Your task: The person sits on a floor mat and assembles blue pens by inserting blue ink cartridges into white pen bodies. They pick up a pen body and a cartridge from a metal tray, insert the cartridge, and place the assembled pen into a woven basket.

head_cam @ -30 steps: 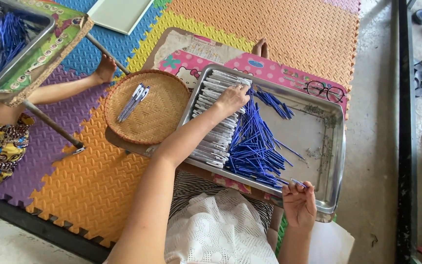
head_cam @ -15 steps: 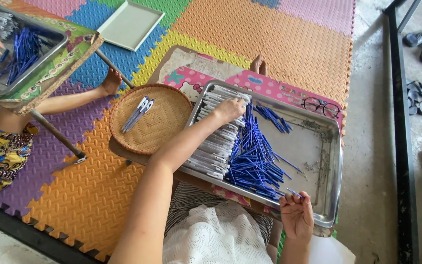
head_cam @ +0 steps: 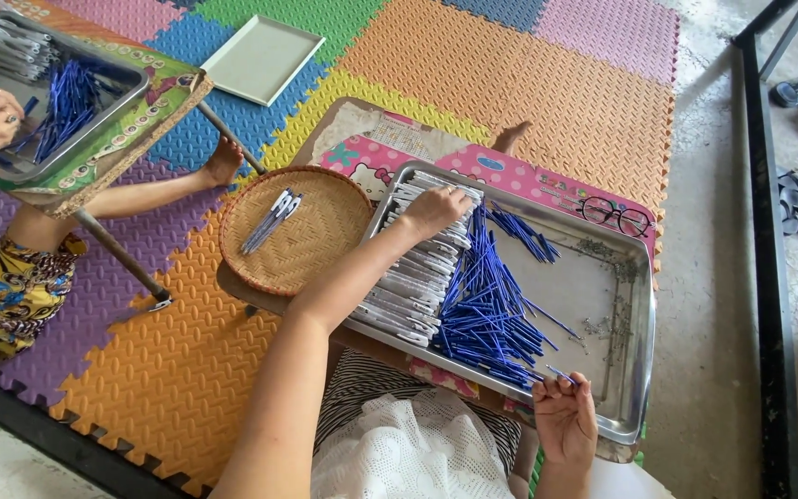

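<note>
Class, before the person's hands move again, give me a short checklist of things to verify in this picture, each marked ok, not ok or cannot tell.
1. Left hand rests on the white pen barrels: ok.
2. Right hand pinches a blue refill: ok.
3. Blue refills lie inside the metal tray: ok.
4. Woven basket holds some pens: ok.
5. Glasses lie outside the tray: ok.
6. Whether the left hand grips a barrel: cannot tell.
</note>
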